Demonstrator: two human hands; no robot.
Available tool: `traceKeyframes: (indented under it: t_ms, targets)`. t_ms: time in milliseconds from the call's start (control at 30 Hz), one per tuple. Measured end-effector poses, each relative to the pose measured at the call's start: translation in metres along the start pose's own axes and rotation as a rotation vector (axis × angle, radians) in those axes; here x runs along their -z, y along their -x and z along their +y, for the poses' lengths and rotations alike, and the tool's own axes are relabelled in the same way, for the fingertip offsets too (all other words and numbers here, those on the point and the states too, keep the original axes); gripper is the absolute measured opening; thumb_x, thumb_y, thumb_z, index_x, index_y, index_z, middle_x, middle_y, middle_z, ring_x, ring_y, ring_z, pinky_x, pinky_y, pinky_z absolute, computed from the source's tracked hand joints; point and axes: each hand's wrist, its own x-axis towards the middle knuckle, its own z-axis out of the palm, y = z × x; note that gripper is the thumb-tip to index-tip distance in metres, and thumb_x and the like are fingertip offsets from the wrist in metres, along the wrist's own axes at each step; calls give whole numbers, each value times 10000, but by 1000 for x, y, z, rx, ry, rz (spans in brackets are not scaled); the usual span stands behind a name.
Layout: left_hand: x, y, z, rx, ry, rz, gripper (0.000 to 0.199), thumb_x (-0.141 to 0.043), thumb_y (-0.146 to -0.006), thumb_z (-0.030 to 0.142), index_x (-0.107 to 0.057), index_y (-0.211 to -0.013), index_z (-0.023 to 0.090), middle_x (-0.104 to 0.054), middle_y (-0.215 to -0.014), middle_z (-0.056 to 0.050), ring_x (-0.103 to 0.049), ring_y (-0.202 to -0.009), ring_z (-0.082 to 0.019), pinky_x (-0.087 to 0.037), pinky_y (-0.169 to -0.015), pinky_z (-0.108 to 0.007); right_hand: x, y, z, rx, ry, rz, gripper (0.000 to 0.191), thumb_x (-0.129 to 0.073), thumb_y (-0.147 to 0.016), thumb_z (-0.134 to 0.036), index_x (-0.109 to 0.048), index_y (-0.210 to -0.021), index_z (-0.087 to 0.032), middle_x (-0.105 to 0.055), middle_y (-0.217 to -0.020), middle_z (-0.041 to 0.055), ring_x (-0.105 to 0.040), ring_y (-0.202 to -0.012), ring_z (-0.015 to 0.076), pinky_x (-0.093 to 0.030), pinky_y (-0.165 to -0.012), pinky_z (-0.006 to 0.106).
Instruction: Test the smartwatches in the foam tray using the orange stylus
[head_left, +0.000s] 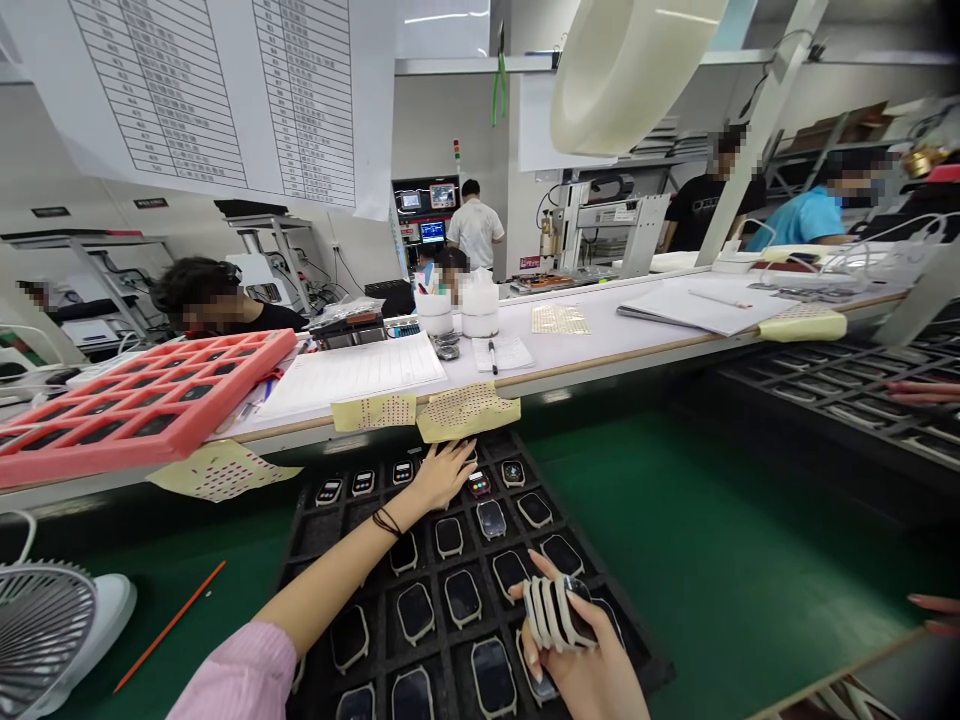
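Item: left hand [442, 475] with pink knit sleeve [240, 675] and black cord bracelet [387, 522]; grip released, fingers [459, 462] spread and lying over the far row of the black compartment tray [652, 668], holding nothing visible. Item: right hand [581, 655] above the near right of the tray; grip clenched around a stack of white-framed watch units [547, 612] standing on edge side by side, the palm and fingertips closing on its two ends, a hold that keeps the loose frames pressed together. Tray contents: dark-faced watch units in white frames, one per compartment, including a lit unit [479, 484] showing coloured icons in the far row. Left of the tray: desk fan [45, 640] and orange pencil [169, 625] on the green mat [720, 520]. Beyond the tray: white desk [600, 345] bearing a red foam tray [142, 400], a ruled form [352, 375], two white cups [457, 312] and a yellow dotted sheet [466, 411] at its edge. Right of the tray: a co-worker's fingers [919, 390]. Writing: a printed table [225, 90] hangs high beyond the tray, too small to read; no brand legible.
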Motion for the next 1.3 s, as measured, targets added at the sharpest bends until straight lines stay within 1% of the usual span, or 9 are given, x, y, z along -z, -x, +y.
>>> traceKeyframes:
  t_ms: [167,300,567,767,867,967,1167,1233,1300]
  targets:
    - [14,15,1,-16,46,10,470,-196,-1005,359,-282,-1437,195,-495,-1397,-96,-422,-1309,-198,-252,-1102,-423,0,-2,0,5,-6,-12,722,-663,-792,-430,-309,-1394,-246,-673,-906,61,-541,-524,180,-394,-525,322]
    - [23,11,6,22,75,18,501,-109,-1007,335,-207,-1456,136,-417,-1450,-128,-393,-1329,-178,-293,-1091,-375,0,-3,0,7,-2,-19,668,-624,-822,-421,-319,-1387,-238,-668,-918,68,-543,-529,181,-394,-528,323]
    - [2,-23,53,-186,124,-125,493,-214,-1002,382,-254,-1442,163,-369,-1486,-78,-279,-1394,-183,-155,-1161,-440,5,-4,1,44,-8,-49,663,-628,-814,-400,-332,-1388,-251,-661,-903,57,-543,-531,178,-386,-528,316]
    - [3,-11,60,-262,119,-166,477,-237,-1000,386,-333,-1407,155,-450,-1432,-101,-298,-1385,-220,-112,-1157,-489,8,-4,0,35,20,-71,689,-646,-801,-423,-334,-1394,-259,-660,-902,53,-542,-536,176,-394,-522,310]
    - [16,-2,58,-246,124,-148,459,-204,-1006,374,-326,-1409,190,-458,-1430,-68,-335,-1366,-167,-139,-1167,-420,9,-6,1,17,22,-60,665,-631,-813,-429,-344,-1388,-258,-663,-907,57,-543,-536,178,-402,-529,317]
    - [24,-4,57,-182,113,-106,469,-191,-1007,367,-311,-1415,168,-431,-1447,-86,-336,-1365,-173,-173,-1161,-407,11,-9,3,31,40,-61,652,-615,-813,-450,-363,-1373,-230,-667,-908,73,-548,-531,184,-403,-526,326]
    - [14,-12,61,-185,76,-113,464,-276,-996,351,-324,-1402,130,-448,-1426,-140,-369,-1347,-247,-242,-1118,-494,12,-8,5,79,34,-49,683,-636,-793,-439,-352,-1384,-246,-675,-873,61,-543,-515,183,-389,-506,322]
    - [17,-4,62,-205,68,-116,450,-342,-982,333,-362,-1379,123,-506,-1375,-152,-441,-1296,-254,-267,-1105,-490,10,-6,5,78,30,-38,679,-636,-797,-432,-355,-1387,-247,-676,-871,60,-542,-520,184,-394,-513,328]
    - [31,16,61,-211,67,-122,405,-399,-963,315,-449,-1321,133,-596,-1276,-134,-538,-1199,-241,-329,-1075,-441,7,-4,5,74,39,-23,674,-643,-790,-426,-373,-1380,-246,-675,-881,63,-538,-522,184,-395,-513,330]
